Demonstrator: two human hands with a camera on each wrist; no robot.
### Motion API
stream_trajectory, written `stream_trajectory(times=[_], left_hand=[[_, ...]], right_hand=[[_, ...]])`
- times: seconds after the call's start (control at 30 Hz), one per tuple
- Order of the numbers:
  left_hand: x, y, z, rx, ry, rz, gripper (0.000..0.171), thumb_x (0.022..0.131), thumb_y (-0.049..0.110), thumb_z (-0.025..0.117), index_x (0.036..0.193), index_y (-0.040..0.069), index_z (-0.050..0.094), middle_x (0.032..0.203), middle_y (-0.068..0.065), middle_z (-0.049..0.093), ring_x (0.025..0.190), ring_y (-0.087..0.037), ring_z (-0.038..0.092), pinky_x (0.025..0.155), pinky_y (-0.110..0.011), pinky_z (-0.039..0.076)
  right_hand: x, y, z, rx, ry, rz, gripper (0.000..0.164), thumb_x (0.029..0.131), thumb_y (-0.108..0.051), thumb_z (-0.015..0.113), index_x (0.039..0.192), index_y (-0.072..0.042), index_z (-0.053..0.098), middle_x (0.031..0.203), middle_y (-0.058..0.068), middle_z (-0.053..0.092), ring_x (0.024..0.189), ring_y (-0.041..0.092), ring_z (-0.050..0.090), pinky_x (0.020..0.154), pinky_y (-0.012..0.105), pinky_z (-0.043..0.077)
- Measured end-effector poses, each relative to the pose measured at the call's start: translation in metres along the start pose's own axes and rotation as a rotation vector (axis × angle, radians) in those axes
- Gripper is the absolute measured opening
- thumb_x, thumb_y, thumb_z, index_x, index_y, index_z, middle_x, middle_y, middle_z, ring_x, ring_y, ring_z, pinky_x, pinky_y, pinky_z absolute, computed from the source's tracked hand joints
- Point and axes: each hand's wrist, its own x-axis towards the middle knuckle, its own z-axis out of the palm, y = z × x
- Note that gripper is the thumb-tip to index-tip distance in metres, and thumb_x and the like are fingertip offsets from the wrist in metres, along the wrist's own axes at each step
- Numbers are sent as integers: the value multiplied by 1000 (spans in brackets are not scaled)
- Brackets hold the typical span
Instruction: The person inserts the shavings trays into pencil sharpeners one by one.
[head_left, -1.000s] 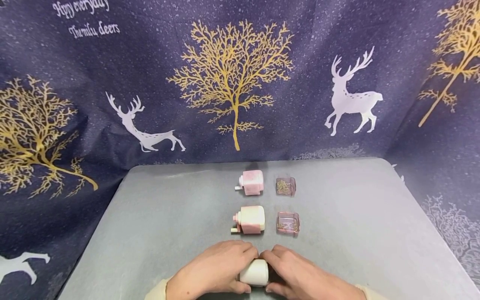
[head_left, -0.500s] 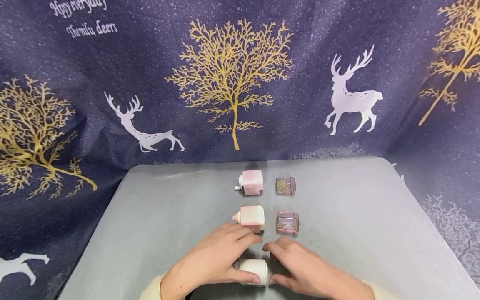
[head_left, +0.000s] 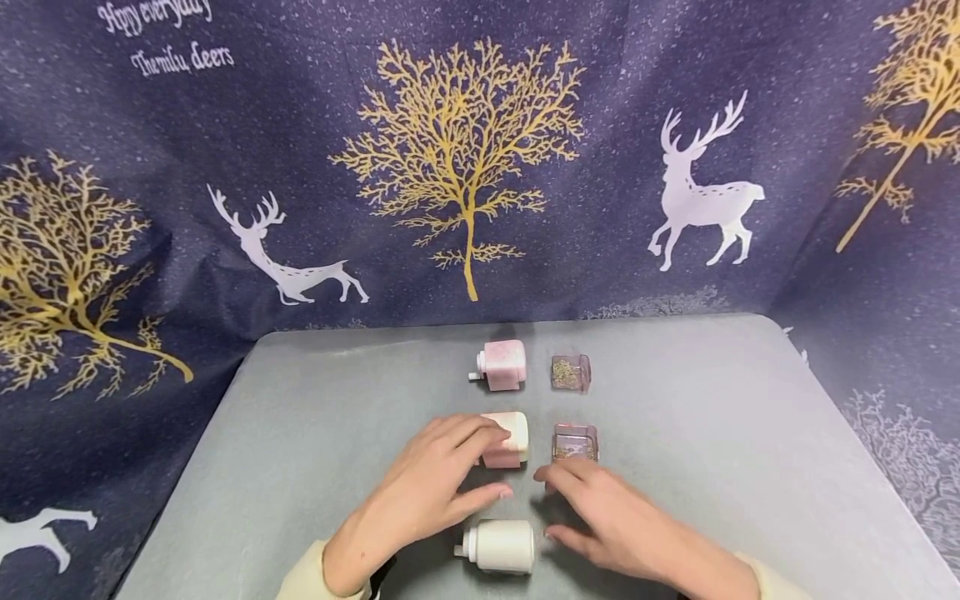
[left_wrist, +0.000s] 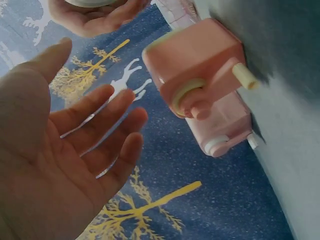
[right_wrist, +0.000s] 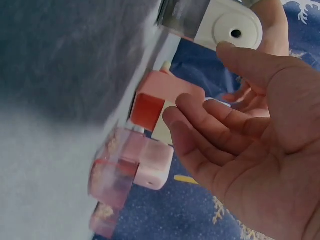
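Note:
A white hand-crank pencil sharpener (head_left: 502, 546) lies near the front of the table, between and just below my hands. Its round face with the pencil hole and its clear drawer (right_wrist: 185, 17) show in the right wrist view. My left hand (head_left: 431, 475) is over the table with relaxed, spread fingers, overlapping the cream-and-pink sharpener (head_left: 513, 452) in the head view; nothing is in its palm. To the right, my right hand (head_left: 611, 521) hovers with loosely bent fingers and holds nothing, its thumb tip close to the white sharpener's face.
A pink sharpener (head_left: 505, 367) sits farther back, its crank to the left. Right of the two rear sharpeners are translucent pink drawers: the nearer drawer (head_left: 576, 431) and the farther drawer (head_left: 586, 373), both with shavings. A dark blue cloth (head_left: 480, 167) hangs behind the table.
Both hands have let go of the white sharpener and moved forward, away from it. The left hand now overlaps the cream-and-pink sharpener; the white one stays on the table.

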Motion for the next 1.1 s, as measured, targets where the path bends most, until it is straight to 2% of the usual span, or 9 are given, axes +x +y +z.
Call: stream_trajectory(times=[0.13,0.4,0.57,0.67,0.83,0.97,1.1], left_hand=[[1,-8,4,0,8,-28,51,91,55,59,127,18,60,129,8,55,121,-8,46,103,-35,38],[2,-19,13,-8,12,-74,46,88,44,68,125,17,62,128,8,55,119,-10,49,103,-36,40],[1,-23,20,16,2,-76,45,89,38,69,127,14,61,128,6,55,119,-11,49,101,-36,41],[1,-25,23,15,-3,-67,45,89,33,70,127,12,61,128,4,55,118,-12,51,99,-37,44],[2,-28,27,5,11,-68,41,87,27,72,125,12,63,127,4,56,114,-12,53,95,-35,47],[2,-29,28,-3,14,-69,40,87,27,72,124,12,64,127,3,56,112,-12,54,94,-35,48],[2,-29,28,-16,5,-76,40,88,27,72,124,13,63,127,4,56,112,-10,54,94,-34,47]], right_hand=[[1,3,-5,-18,21,29,51,80,-34,77,122,-11,58,115,-5,56,102,9,55,88,32,52],[4,11,-8,-23,81,31,50,80,-33,76,121,-12,57,124,-1,53,113,15,51,97,34,47],[5,18,-7,-24,131,45,46,80,-30,75,119,-12,58,122,-1,52,115,13,47,99,31,45],[5,23,-7,-25,142,67,49,77,-27,76,119,-9,58,122,3,51,116,17,45,100,35,44],[4,34,-8,-64,138,132,61,73,-27,79,124,-3,57,125,13,49,118,28,43,100,44,43],[2,42,-7,-115,111,190,67,71,-30,80,127,-1,55,124,15,49,116,30,45,99,46,44],[0,46,-4,-115,76,251,71,70,-32,82,128,-2,55,120,12,51,112,28,47,97,44,45]])
